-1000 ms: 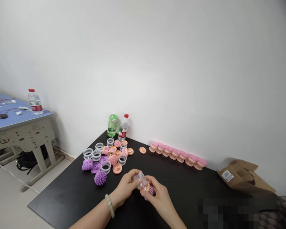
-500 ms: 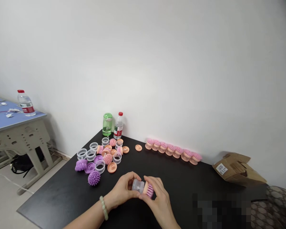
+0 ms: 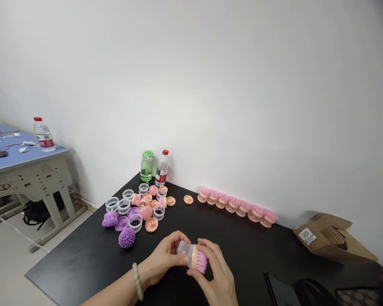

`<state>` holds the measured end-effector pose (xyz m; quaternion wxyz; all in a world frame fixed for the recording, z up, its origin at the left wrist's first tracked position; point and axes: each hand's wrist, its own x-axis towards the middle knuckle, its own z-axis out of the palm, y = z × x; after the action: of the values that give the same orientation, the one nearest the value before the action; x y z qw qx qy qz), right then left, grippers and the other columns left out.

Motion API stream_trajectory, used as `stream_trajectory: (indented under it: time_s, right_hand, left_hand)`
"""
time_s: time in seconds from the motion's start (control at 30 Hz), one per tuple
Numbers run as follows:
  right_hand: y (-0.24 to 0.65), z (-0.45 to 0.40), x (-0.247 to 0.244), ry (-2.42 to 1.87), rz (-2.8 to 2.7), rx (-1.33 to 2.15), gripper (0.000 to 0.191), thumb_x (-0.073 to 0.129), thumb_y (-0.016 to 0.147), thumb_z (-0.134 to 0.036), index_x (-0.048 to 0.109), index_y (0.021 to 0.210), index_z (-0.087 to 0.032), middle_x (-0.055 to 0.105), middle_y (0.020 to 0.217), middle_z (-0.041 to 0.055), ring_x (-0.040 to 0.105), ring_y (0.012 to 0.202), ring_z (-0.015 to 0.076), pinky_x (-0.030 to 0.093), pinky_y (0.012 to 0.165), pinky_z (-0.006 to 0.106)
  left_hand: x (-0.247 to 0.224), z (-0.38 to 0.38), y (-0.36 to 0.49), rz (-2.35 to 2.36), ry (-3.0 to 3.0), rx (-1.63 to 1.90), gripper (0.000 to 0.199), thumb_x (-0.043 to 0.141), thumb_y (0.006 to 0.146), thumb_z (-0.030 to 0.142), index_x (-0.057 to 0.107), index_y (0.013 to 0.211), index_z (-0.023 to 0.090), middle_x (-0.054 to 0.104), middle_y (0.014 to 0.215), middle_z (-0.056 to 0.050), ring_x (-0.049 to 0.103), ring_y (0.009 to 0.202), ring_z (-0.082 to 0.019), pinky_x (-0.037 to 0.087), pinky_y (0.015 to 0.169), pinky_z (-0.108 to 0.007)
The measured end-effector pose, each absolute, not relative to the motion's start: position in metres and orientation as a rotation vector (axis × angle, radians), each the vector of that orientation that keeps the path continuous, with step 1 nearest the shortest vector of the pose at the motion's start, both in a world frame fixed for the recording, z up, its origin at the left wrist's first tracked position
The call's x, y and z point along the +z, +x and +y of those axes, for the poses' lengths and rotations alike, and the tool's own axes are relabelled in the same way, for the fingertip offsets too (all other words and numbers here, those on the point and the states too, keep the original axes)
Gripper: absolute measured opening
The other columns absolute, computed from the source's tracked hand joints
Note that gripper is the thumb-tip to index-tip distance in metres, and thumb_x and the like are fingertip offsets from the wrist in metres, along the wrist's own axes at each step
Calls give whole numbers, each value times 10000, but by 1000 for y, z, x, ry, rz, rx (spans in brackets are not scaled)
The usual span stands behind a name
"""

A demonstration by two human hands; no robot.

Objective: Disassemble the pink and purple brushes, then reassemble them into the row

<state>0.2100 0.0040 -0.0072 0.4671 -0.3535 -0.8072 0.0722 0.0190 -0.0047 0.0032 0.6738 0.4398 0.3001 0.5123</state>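
Low over the black table, my left hand [image 3: 169,257] grips a clear plastic ring-shaped cup [image 3: 184,251] between thumb and fingers. My right hand [image 3: 214,270] is closed on a brush head [image 3: 199,259] with an orange base and pink bristles. The brush head's base sits against the cup's right end; whether the two are locked together I cannot tell. Left of my hands lie loose parts: a purple brush head [image 3: 127,238], a clear ring [image 3: 135,222], an orange disc [image 3: 151,225] and a purple disc [image 3: 121,224], with several more behind.
A row of pink-topped brushes [image 3: 232,203] stands along the wall. A green bottle [image 3: 147,165] and a water bottle [image 3: 161,168] stand at the back corner. An open cardboard box [image 3: 333,238] lies at right, near a dark flat object [image 3: 282,291]. A blue desk [image 3: 22,157] is at far left.
The brush head and the clear cup are now pressed closer together, with the bristles turned more toward me. My right hand's fingers have shifted around the brush head. The view has turned slightly left.
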Motion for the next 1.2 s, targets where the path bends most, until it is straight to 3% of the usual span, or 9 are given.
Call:
stream_trajectory:
  time_s: [0.23, 0.37, 0.53, 0.8, 0.97, 1.1, 1.2]
  right_hand:
    - [207, 2, -4, -705, -2005, 142, 357, 720, 857, -353, 625, 1194, -283, 709, 1066, 99, 699, 946, 313, 623, 785, 426]
    - [206, 3, -6, -694, -1999, 133, 370, 735, 848, -344, 610, 1190, -276, 712, 1024, 93, 694, 912, 306, 617, 765, 430]
    - [207, 2, -6, -805, -1966, 275, 428, 818, 762, -380, 627, 1134, -289, 707, 987, 66, 698, 878, 286, 616, 751, 392]
    - [209, -1, 5, -723, -1961, 364, 389, 803, 781, -346, 669, 1146, -328, 710, 1052, 67, 699, 945, 287, 620, 798, 392]
    - [213, 3, -12, -808, -1734, 752, 654, 812, 754, -455, 550, 1331, -292, 666, 1262, 128, 685, 1113, 308, 611, 882, 386]
    - [211, 5, -13, -819, -1617, 1062, 437, 758, 820, -406, 637, 1203, -233, 729, 1140, 136, 732, 1020, 294, 621, 844, 356]
    - [211, 4, -10, -855, -1616, 1076, 342, 747, 829, -361, 676, 1137, -229, 748, 1076, 111, 746, 966, 277, 622, 831, 329]
  left_hand:
    - [5, -6, 21, 605, 874, 1090, 496, 914, 586, 338, 608, 930, 152, 609, 808, -6, 542, 712, -125, 400, 656, -249]
    - [4, -7, 22, 618, 930, 1142, 536, 946, 536, 287, 590, 916, 159, 593, 771, 17, 502, 690, -104, 348, 629, -218]
    - [3, -6, 22, 578, 1211, 1290, 461, 929, 585, 326, 626, 892, 162, 577, 1001, -40, 516, 859, -155, 390, 744, -264]
    - [10, -9, 18, 601, 1160, 1167, 515, 913, 622, 337, 598, 992, 167, 580, 886, -6, 502, 764, -134, 362, 681, -249]
    - [10, -7, 20, 600, 1148, 1279, 538, 928, 594, 348, 602, 984, 173, 582, 976, -32, 516, 822, -149, 388, 724, -258]
    - [6, -6, 20, 604, 1319, 1431, 467, 912, 624, 370, 629, 944, 183, 561, 1070, -63, 533, 905, -184, 415, 777, -282]
    - [4, -7, 18, 685, 1474, 1445, 426, 863, 700, 403, 633, 996, 201, 577, 1077, -74, 542, 939, -204, 429, 808, -301]
